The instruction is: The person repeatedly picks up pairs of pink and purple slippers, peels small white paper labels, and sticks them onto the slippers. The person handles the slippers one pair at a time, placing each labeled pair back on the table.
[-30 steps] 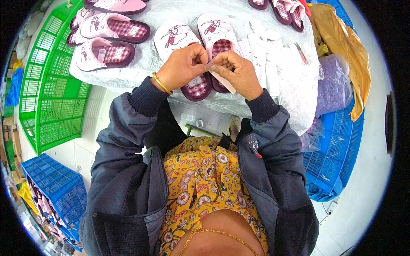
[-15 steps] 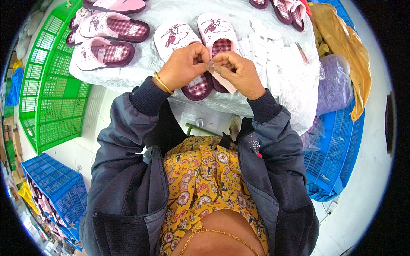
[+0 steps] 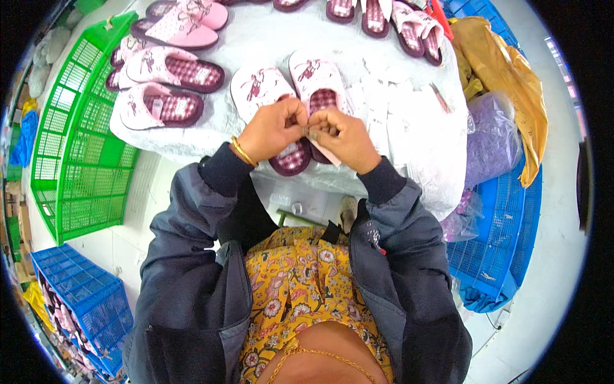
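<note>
A pair of pale pink slippers stands before me on the covered table, toes pointing away: the left slipper (image 3: 259, 88) and the right slipper (image 3: 317, 72), each with a printed figure and a maroon checked insole. Over their heel ends my left hand (image 3: 276, 130) and my right hand (image 3: 346, 139) meet, thumbs and fingers pinched together. A small pale paper tag (image 3: 329, 156) hangs from under my right fingers. My left fingertips press together close to the tag's upper end; what they grip is too small to make out.
More slippers lie at the left (image 3: 160, 105) and along the far edge (image 3: 376, 18). White papers (image 3: 377, 118) and a slim pointed tool (image 3: 440, 98) lie on the right. Beside the table are a green crate (image 3: 83, 185), blue crates (image 3: 489, 233) and a purple plastic bag (image 3: 492, 131).
The view has tilted, so the table sits lower in the picture and more far slippers show. Both hands remain pinched together over the same pair, with the tag still under my right fingers.
</note>
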A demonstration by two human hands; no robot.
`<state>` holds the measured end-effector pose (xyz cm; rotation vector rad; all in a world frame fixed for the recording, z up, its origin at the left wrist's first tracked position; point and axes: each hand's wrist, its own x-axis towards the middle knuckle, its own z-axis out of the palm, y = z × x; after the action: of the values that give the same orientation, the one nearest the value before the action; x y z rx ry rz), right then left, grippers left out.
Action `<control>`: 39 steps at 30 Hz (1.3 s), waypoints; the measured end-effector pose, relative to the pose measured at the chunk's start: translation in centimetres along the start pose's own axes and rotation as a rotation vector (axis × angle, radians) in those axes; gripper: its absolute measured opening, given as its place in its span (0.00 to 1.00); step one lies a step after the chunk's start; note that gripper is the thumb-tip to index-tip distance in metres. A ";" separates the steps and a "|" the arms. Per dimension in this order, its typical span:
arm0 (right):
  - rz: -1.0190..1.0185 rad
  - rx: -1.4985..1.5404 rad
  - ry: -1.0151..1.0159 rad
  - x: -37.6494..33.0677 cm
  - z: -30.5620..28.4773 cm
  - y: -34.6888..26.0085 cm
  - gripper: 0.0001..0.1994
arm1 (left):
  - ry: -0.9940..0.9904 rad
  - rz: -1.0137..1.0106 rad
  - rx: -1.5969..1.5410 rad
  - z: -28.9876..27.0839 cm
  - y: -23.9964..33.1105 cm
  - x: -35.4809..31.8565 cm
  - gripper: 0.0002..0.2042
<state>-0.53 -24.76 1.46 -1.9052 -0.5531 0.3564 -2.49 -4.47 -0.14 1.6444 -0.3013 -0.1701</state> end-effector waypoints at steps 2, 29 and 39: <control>-0.020 -0.015 0.027 0.1 0.0 0.0 0.11 | -0.007 0.004 0.137 0.0 0.1 0.3 0.04; -0.228 -0.589 0.282 6.2 1.3 -2.2 0.14 | 0.981 0.303 -0.043 -4.9 -5.3 -1.1 0.06; -0.226 -0.998 0.700 21.2 -21.2 -7.3 0.17 | 0.928 0.296 -0.127 -4.2 -4.4 -1.5 0.07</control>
<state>26.21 -27.72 16.54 -2.6529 -0.4829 -0.8758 -2.29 0.29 -4.16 1.3719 0.1793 0.7670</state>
